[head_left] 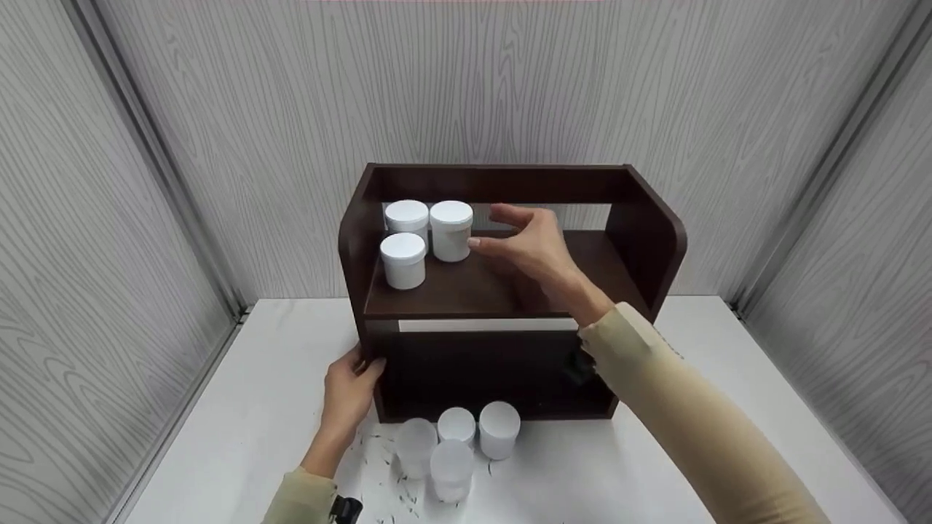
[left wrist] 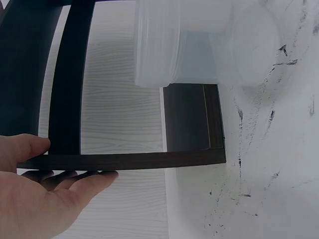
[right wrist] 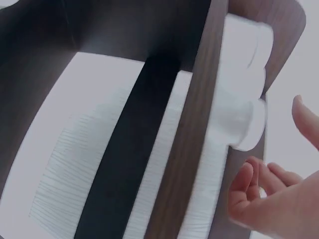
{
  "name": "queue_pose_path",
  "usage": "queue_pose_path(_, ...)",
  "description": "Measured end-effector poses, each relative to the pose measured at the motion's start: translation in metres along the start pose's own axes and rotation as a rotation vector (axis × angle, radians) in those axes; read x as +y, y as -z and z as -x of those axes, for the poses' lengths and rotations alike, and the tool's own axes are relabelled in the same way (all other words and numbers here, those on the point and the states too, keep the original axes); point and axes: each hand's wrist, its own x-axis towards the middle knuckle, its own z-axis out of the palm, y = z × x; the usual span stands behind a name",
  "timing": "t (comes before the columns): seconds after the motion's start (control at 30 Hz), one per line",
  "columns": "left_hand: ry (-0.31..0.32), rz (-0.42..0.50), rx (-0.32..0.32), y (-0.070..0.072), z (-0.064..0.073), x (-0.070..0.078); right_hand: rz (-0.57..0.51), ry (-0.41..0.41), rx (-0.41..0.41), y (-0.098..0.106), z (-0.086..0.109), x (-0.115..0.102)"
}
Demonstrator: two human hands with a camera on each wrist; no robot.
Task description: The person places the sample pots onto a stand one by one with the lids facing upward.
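Observation:
My left hand [head_left: 348, 397] grips the left side panel of a dark brown two-tier shelf [head_left: 502, 317]. In the left wrist view the thumb lies on one face of that panel [left wrist: 134, 160] and the fingers on the other. On the upper tier, three white lidded jars stand at the left: a back-left jar [head_left: 408, 215], a front-left jar [head_left: 403, 262] and a right-hand jar [head_left: 451, 231]. My right hand [head_left: 535, 244] is just right of the right-hand jar, thumb and fingers spread apart, the thumb tip right at its side. Nothing lies between these fingers.
Several white, slightly translucent jars [head_left: 451, 466] stand grouped on the white table [head_left: 284, 364] before the shelf's lower tier. Dark marks [left wrist: 271, 117] streak the tabletop there. Grey wood-patterned panels [head_left: 495, 87] enclose the table at the back and both sides.

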Motion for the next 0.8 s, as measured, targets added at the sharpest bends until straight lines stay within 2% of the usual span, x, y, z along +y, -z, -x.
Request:
queue_pose_path(0.2, 0.003, -0.020, 0.008, 0.001, 0.002, 0.000, 0.078, 0.115, 0.082, 0.007, 0.048, -0.001)
queue_pose_path(0.43, 0.015, -0.012, -0.008, 0.001, 0.003, 0.000, 0.063, 0.203, 0.083, 0.013, 0.107, 0.021)
queue_pose_path(0.57, 0.015, -0.010, -0.005, 0.001, 0.002, 0.001, 0.044, 0.194, 0.092, 0.017, 0.134, 0.043)
queue_pose_path(0.8, -0.008, 0.008, 0.008, 0.001, 0.003, 0.003, 0.007, 0.093, 0.123, 0.021, 0.177, 0.088)
